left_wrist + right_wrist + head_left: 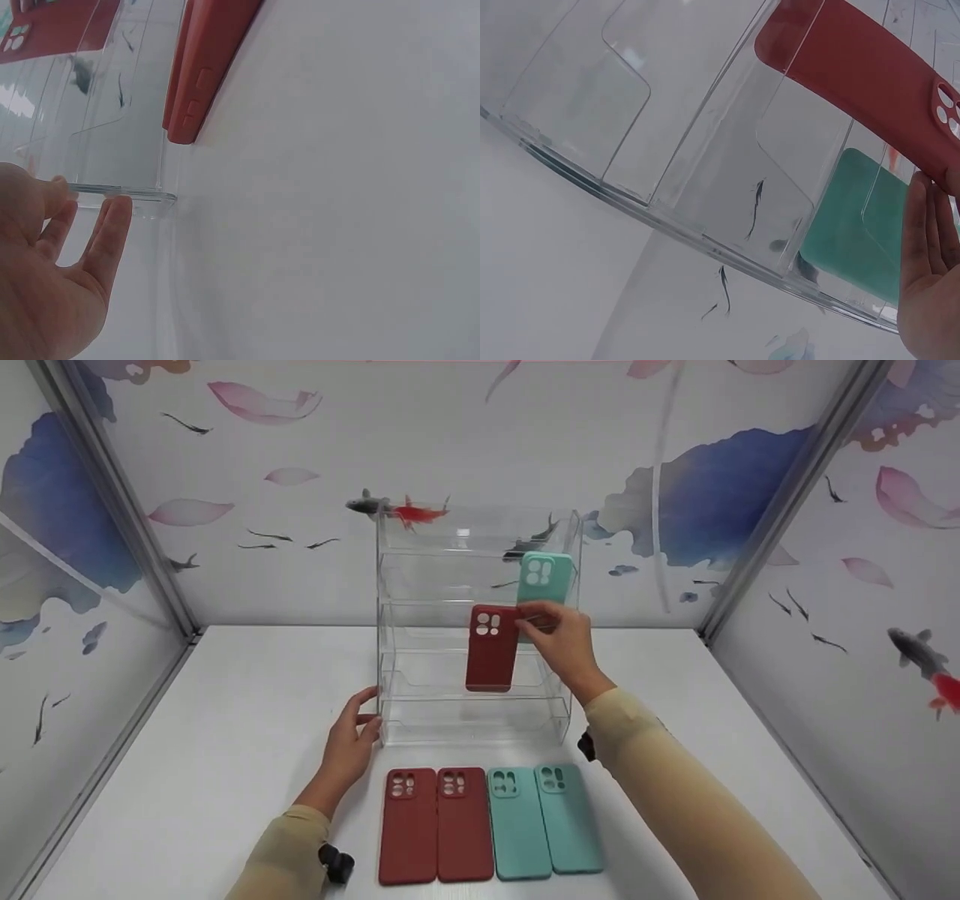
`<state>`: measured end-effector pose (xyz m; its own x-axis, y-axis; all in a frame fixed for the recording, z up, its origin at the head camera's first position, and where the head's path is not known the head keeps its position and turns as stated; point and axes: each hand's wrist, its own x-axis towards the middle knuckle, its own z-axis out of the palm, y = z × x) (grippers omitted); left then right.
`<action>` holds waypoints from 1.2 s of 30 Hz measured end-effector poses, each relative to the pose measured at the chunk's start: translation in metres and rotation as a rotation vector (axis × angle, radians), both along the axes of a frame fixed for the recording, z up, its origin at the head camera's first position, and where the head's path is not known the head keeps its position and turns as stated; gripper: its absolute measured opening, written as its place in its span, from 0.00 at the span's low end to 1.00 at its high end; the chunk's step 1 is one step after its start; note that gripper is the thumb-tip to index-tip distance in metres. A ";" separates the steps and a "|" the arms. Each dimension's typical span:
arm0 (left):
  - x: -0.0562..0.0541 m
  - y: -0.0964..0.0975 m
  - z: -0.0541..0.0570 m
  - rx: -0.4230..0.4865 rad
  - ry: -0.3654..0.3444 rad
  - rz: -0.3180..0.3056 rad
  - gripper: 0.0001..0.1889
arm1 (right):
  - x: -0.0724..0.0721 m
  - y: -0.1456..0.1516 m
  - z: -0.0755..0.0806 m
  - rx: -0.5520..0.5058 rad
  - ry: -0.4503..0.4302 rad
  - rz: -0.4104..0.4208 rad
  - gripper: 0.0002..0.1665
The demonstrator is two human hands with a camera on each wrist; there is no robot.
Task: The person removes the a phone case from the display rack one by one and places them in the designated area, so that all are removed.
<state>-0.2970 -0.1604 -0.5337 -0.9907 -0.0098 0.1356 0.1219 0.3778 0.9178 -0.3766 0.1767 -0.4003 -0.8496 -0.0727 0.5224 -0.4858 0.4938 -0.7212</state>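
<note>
A clear tiered rack [472, 720] stands in front of the back wall. My right hand [562, 641] pinches a red phone case [491, 656] by its upper right edge, camera cutouts at the top. The case is upright at a middle tier, its lower end behind a clear front lip. Behind it, a teal phone case [546, 574] leans in a higher tier at the right, partly covered by my hand. My left hand [351, 739] touches the rack's left side panel with its fingertips; the left wrist view shows the fingers [109, 244] against the panel's outer face.
Before the rack, two red phone cases [409, 832] [465, 832] and two teal phone cases [519, 829] [571, 825] lie side by side on the white table [247, 682]. Printed panels with metal frame posts [780, 502] enclose the table at the back and sides.
</note>
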 end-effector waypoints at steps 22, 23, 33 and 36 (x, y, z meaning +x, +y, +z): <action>0.002 -0.001 0.004 -0.011 -0.038 -0.010 0.28 | 0.015 0.020 0.001 -0.219 0.032 0.041 0.15; 0.002 -0.001 0.004 -0.009 -0.040 -0.010 0.27 | 0.016 0.022 0.001 -0.223 0.032 0.040 0.15; 0.003 -0.001 0.005 0.001 -0.044 -0.009 0.28 | 0.027 0.036 0.007 -0.301 0.073 0.057 0.15; 0.005 -0.001 0.004 0.003 -0.050 -0.009 0.28 | 0.028 0.042 0.007 -0.308 0.052 0.069 0.15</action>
